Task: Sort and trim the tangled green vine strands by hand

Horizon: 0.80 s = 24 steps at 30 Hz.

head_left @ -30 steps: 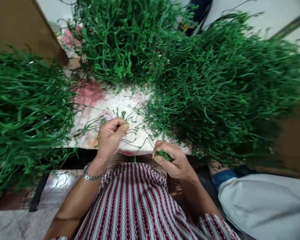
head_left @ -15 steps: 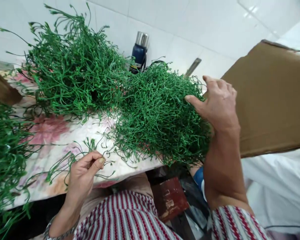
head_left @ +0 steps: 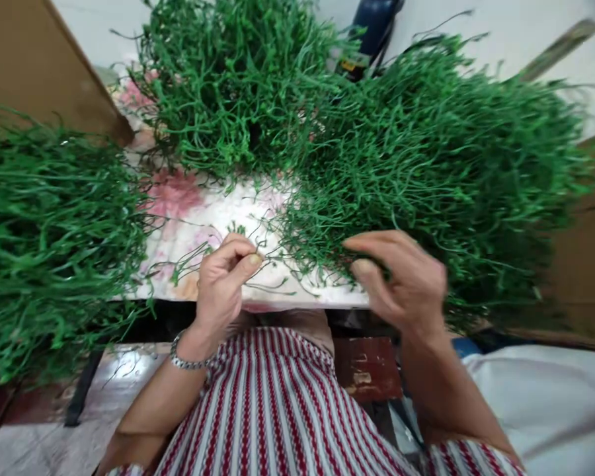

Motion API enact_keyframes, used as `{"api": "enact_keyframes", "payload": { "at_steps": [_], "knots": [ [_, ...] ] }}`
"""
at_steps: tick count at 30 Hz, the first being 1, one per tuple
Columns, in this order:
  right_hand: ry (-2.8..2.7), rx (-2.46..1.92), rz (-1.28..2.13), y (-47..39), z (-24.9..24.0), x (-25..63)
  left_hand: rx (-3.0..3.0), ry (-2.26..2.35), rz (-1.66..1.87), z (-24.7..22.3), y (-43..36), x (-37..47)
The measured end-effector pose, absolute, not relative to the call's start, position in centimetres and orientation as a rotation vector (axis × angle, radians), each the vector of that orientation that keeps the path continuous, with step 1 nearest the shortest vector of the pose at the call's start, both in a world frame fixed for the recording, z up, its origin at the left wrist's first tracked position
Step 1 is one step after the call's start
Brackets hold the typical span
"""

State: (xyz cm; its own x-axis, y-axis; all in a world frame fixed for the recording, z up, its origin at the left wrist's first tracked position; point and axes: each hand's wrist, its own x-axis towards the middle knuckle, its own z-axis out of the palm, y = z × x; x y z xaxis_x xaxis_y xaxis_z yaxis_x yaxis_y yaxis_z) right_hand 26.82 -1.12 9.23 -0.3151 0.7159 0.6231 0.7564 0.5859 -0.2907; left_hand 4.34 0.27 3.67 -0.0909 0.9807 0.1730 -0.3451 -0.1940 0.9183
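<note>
Flower-printed cloth [head_left: 218,205] bears green stems [head_left: 426,158] heaped left, far and right, probably for easy reach, while the left hand [head_left: 223,277] pinches thin stalks [head_left: 260,244] and the right hand [head_left: 406,284], thumb and forefinger parted, hovers by the right heap's near edge.

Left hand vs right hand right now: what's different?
Grip: the left hand pinches stems; the right hand has thumb and forefinger apart.
Wrist: the left hand has a bracelet; the right hand has none visible.
Place: the left hand is over the cloth; the right hand is at the right pile.
Shared: both ungloved.
</note>
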Motion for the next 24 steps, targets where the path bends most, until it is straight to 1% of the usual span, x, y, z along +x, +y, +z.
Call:
{"api": "enact_keyframes", "payload": {
  "at_steps": [2, 3, 5, 8, 14, 17, 20, 24],
  "knots": [
    [-2.176, -1.07, 0.315, -0.9, 7.3, 23.8, 1.054, 0.859, 1.508, 3.9, 0.3, 4.5],
    [-2.195, -1.026, 0.425, -0.7, 6.5, 22.5, 1.069, 0.852, 1.489, 4.0, 0.2, 4.5],
    [-2.229, -0.975, 0.504, -0.4, 5.3, 20.6, 1.093, 0.843, 1.461, 4.0, 0.0, 4.4],
    [-2.305, -0.999, 0.431, -0.3, 4.4, 19.3, 1.085, 0.841, 1.457, 3.9, -0.2, 4.1],
    [-2.436, -1.03, 0.114, -0.7, 4.2, 17.9, 1.046, 0.863, 1.443, 3.7, -0.2, 3.7],
    [-2.415, -1.006, 0.046, -0.6, 3.5, 17.3, 1.008, 0.852, 1.422, 3.8, -0.2, 3.7],
    [-2.383, -1.015, 0.09, -0.6, 2.2, 17.0, 0.89, 0.806, 1.478, 4.1, -0.1, 3.6],
    [-2.304, -1.052, 0.314, -1.6, 0.8, 16.3, 0.644, 0.759, 1.454, 4.6, 0.4, 3.3]
  ]
}}
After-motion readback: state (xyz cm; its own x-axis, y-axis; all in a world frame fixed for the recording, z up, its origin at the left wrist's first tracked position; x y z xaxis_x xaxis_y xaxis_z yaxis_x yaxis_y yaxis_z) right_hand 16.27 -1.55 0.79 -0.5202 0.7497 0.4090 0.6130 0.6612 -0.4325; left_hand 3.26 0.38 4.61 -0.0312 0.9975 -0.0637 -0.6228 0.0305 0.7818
